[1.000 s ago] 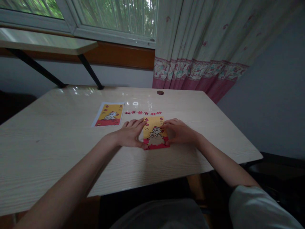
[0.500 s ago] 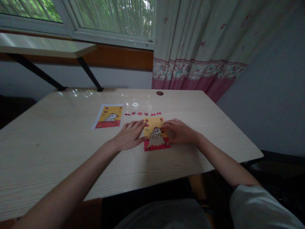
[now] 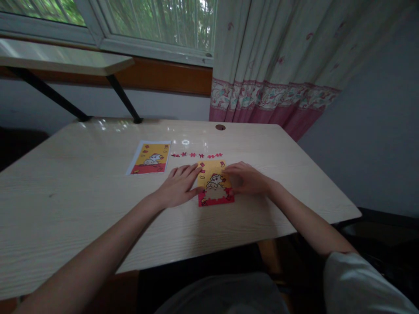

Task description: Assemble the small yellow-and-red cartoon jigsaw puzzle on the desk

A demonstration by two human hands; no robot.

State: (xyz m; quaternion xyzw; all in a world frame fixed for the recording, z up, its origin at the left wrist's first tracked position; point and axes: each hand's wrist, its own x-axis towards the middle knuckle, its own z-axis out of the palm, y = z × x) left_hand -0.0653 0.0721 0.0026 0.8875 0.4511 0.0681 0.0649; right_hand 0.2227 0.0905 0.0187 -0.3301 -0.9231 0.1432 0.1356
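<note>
A jigsaw puzzle (image 3: 211, 174) in yellow and red, with a white cartoon animal in a red hat, lies flat on the desk. A bare gap with a jagged outline shows the beige backing in its lower middle. My left hand (image 3: 179, 185) rests along the puzzle's left edge, open, fingers stretched and thumb apart. At the right edge is my right hand (image 3: 249, 179), fingers bent and thumb held apart, with nothing visible between them. Its fingertips touch the puzzle's border. Loose red puzzle pieces (image 3: 193, 155) lie in a row just beyond the puzzle.
A printed picture sheet (image 3: 150, 158) of the same design lies left of the loose pieces. The pale wooden desk (image 3: 98, 205) has a round cable hole (image 3: 220, 127) at the back. A raised shelf (image 3: 65, 61) on black legs stands back left, and a curtain (image 3: 255, 93) hangs behind.
My hands stay at the puzzle's two sides with hardly any movement. The view has shifted very slightly; the puzzle and loose pieces look unchanged.
</note>
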